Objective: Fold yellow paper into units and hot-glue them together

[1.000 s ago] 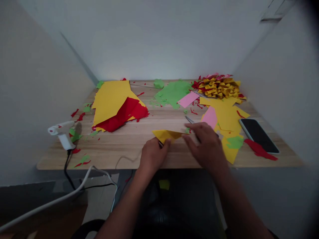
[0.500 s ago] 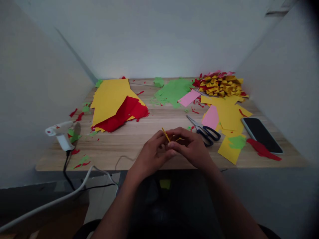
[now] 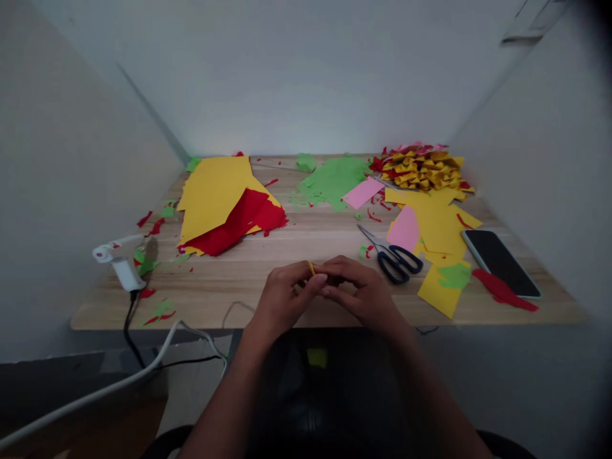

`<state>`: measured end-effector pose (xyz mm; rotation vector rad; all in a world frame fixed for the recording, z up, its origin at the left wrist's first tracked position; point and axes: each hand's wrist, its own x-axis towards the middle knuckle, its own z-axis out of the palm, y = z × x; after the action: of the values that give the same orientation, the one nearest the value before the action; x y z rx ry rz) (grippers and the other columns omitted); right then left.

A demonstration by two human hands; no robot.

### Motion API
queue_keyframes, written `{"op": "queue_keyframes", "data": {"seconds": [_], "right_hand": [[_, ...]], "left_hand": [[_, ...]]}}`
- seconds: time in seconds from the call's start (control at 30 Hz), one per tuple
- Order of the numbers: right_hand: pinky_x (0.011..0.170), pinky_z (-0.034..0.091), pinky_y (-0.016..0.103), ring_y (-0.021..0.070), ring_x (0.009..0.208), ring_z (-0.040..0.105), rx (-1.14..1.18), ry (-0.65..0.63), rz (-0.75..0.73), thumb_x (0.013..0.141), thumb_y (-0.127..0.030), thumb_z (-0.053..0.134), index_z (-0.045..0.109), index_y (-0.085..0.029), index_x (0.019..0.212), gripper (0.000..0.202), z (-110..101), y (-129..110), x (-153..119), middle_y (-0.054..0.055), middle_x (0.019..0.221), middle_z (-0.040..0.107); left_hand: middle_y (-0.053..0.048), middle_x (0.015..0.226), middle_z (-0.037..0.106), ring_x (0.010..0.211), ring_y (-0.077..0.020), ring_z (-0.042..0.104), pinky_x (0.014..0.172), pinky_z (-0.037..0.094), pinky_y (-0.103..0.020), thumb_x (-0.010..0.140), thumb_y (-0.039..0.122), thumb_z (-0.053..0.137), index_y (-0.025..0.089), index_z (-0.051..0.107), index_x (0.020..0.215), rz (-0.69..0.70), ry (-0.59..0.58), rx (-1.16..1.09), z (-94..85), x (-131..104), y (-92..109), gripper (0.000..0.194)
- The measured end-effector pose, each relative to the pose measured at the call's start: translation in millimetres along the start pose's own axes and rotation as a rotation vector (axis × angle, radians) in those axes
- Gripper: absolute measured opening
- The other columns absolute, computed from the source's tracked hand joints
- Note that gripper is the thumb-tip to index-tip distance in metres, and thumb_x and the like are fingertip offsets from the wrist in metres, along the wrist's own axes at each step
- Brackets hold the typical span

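Observation:
My left hand (image 3: 288,294) and my right hand (image 3: 354,290) meet above the front edge of the table, their fingertips pinched together. Between them is a small folded piece of yellow paper (image 3: 312,268); only a thin edge of it shows by the left fingers, and the rest is hidden. Both hands are closed on it. To the right of my right hand lie scissors (image 3: 394,258) with dark blue handles, blades slightly apart and pointing up and left.
A white glue gun (image 3: 125,268) stands at the left. Yellow sheets (image 3: 215,191) cover red paper (image 3: 239,226). Green scraps (image 3: 335,178) lie behind. At the right are a pile of folded yellow pieces (image 3: 423,169), pink paper (image 3: 404,229) and a phone (image 3: 500,261).
The fingers of both hands have drawn closer together around the yellow paper, and less of it shows. Both hands sit slightly lower in the view.

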<state>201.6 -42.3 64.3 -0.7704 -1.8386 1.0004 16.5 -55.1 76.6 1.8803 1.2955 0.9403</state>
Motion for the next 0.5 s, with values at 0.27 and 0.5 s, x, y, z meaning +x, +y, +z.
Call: {"op": "queue_keyframes", "data": {"seconds": [0.27,0.5], "right_hand": [[0.082,0.055,0.031,0.0169,0.096,0.065,-0.388,0.158,-0.162,0.094,-0.011,0.054,0.069,-0.023,0.119,0.032,9,-8,-6,0.006,0.101,0.069],[0.096,0.053,0.043,0.0211,0.113,0.064,-0.532,0.202,-0.296,0.096,-0.010,0.056,0.073,-0.028,0.107,0.027,-8,18,-25,0.003,0.110,0.075]], "left_hand": [[-0.001,0.084,0.072,0.079,-0.0158,0.067,0.073,0.049,-0.028,0.088,0.028,0.062,0.021,0.063,0.091,0.019,0.069,0.105,1.7,-9,-5,0.008],[-0.003,0.107,0.075,0.108,-0.0185,0.064,0.096,0.050,-0.038,0.092,0.012,0.058,0.024,0.068,0.087,0.375,0.238,0.247,3.1,-17,-21,0.017]]}}
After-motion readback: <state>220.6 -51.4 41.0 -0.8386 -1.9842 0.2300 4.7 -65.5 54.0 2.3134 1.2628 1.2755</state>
